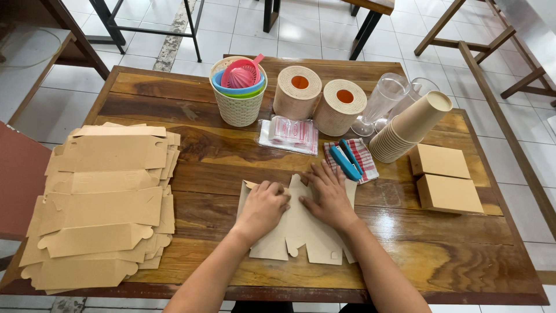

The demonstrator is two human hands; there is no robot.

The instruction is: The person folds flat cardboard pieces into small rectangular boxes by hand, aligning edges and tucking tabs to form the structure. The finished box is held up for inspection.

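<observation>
Head view: a person's two bare hands press on a flat cardboard box blank (301,232) at the near middle of a wooden tabletop (440,266).
Left hand (263,208): fingers curled into a loose fist, knuckles down on the left part of the blank, gripping nothing that shows.
Right hand (330,194): open and flat, palm down, fingers spread over the upper right part of the blank.
Box blank: unfolded, tan, lying flat with its tabs toward the near edge; both hands touch it.
Stack of blanks (104,203): many more flat tan cut-outs, piled loosely at the left end of the tabletop, well apart from the hands.
Folded boxes (446,179): two closed tan boxes side by side at the right end.
Paper cups (411,124): a nested tan stack lying tilted, just behind the boxes.
Clear glasses (385,101): two, lying beside the cups.
Tape rolls (321,98): two wide tan rolls, touching, at the far middle.
Woven basket (237,107): cream, holding blue and pink plastic pieces, left of the rolls.
Blue stapler (346,161): resting on a checked cloth (365,156), just beyond the right hand.
Plastic packet (288,134): clear, red-printed, in front of the rolls.
</observation>
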